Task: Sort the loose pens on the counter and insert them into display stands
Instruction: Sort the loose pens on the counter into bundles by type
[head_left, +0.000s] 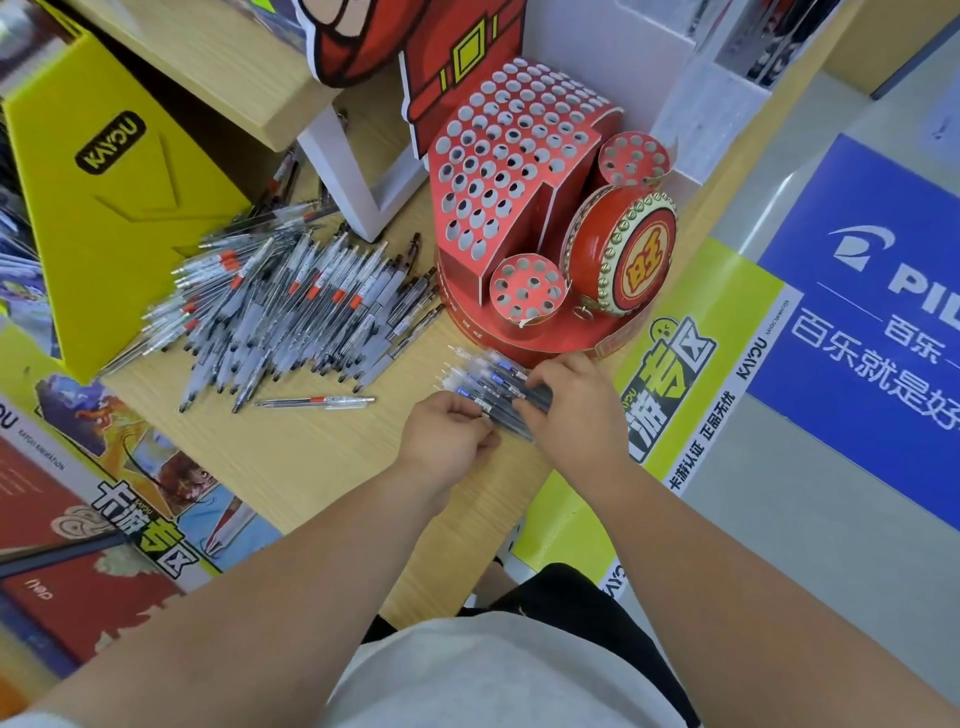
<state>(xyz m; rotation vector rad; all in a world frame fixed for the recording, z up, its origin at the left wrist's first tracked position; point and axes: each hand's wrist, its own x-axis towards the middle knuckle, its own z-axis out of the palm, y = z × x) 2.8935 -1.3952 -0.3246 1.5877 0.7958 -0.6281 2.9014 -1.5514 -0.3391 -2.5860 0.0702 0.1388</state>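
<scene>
1. Closest to us, a pale grey shirt (493, 675) fills the bottom edge. Two bare forearms reach forward from it over the light wooden counter (322, 478).
2. The left hand (447, 434) rests on the counter with its fingers curled in. It pinches the near ends of a small bundle of blue-marked pens (491, 382).
3. The right hand (576, 410) lies over the right part of the same bundle. Its fingers bend round the barrels and its thumb points towards the left hand. The two hands are nearly touching.
4. The bundle lies flat on the counter, just in front of the display stand's base, with its clear tips pointing to the far left.
5. Left of the hands, we see a single pen with a red band (317, 401) lying alone on the wood, apart from the others.
6. Beyond it spreads a large pile of loose pens (291, 306), black-marked and red-marked ones mixed, heaped across one another.
7. Right of the pile stands the red cardboard display stand (519, 171). Its sloping top panel and two small round drums are dotted with holes, and a bigger drum with gold studs sits on its right side.
8. At the far left, a yellow KAYOU box (104, 197) leans beside the pile, and a white shelf support (358, 176) stands behind it.
9. Off to the right, we see a blue Pilot sign (872, 338).
</scene>
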